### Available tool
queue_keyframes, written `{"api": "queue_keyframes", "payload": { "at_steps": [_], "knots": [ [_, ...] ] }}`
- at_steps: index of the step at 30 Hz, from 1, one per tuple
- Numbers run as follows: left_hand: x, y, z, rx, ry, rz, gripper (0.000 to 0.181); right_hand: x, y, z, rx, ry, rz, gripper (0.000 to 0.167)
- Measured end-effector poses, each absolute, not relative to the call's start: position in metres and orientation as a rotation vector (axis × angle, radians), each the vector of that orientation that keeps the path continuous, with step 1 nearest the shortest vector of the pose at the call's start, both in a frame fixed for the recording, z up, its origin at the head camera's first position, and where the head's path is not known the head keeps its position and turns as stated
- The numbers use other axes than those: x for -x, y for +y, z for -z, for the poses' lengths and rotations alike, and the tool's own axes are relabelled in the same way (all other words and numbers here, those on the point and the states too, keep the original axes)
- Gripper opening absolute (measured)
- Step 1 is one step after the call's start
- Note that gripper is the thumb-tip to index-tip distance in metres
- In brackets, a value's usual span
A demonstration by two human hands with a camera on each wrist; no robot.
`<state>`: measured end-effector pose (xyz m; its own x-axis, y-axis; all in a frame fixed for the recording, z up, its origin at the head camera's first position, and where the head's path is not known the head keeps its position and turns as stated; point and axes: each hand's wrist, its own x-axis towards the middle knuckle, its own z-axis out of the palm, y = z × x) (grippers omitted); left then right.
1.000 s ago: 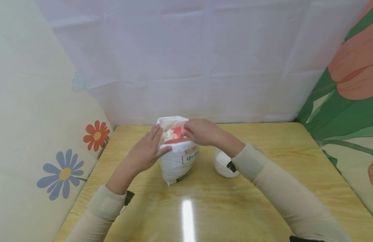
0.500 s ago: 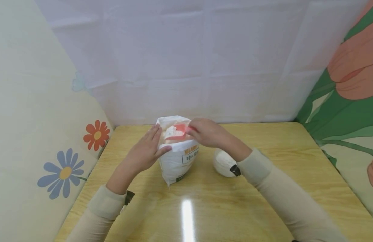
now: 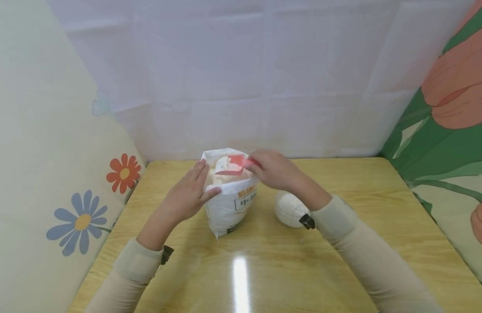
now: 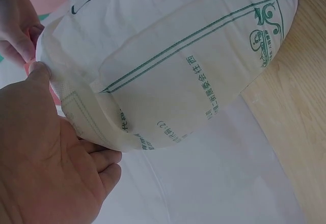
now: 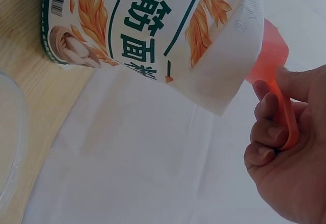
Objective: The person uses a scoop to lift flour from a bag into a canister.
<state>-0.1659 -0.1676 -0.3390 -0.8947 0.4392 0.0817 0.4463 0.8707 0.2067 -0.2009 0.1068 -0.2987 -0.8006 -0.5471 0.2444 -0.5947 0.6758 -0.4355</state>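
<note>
Bag bottom and back were mostly hidden in the head view. Inside of the white bag (image 3: 230, 213) was only partly seen: pale contents at the mouth, depth not readable. Front print was legible only in pieces; in the right wrist view a barcode, wheat ears and green characters were shown, the top characters cut off by the frame edge. Handle of the red scoop (image 3: 237, 161) was mostly covered by the right hand (image 3: 274, 169) in the head view; its blade was partly blocked by the bag rim in the right wrist view, and only red slivers were left visible in the left wrist view. Whether the bag's contents were touched by the scoop could not be told.

Scoop handle was gripped by the right hand, fingers curled round it, thumb laid along the top. Blade was held at the bag mouth, loaded with white powder (image 3: 224, 165). Bag corner was held at the rim by the left hand (image 3: 186, 195), thumb on the near side, fingers round the left side; fingertips were partly hidden by the bag in the left wrist view.

Bag was stood on the wooden table (image 3: 201, 278), toward the back, left of the clear bowl (image 3: 284, 221) and apart from it. White contents were seen in the bowl; its right side was overlapped by a black clip (image 3: 307, 221) at the right sleeve (image 3: 362, 248).
</note>
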Motion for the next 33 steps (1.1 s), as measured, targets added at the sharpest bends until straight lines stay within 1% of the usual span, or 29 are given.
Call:
{"api": "queue_keyframes", "payload": {
  "at_steps": [14,21,33],
  "knots": [
    [0.165,-0.166,0.339,0.72,-3.027,0.326,0.089,0.185,0.122,0.287,-0.897,-2.807,-0.809,0.027],
    [0.165,-0.166,0.339,0.726,-3.028,0.329,0.087,0.177,0.139,0.285,-0.871,-2.785,-0.821,0.022],
    [0.166,-0.167,0.341,0.726,-3.011,0.332,0.089,0.16,0.176,0.286,-0.787,-2.759,-0.838,0.026]
  ]
}}
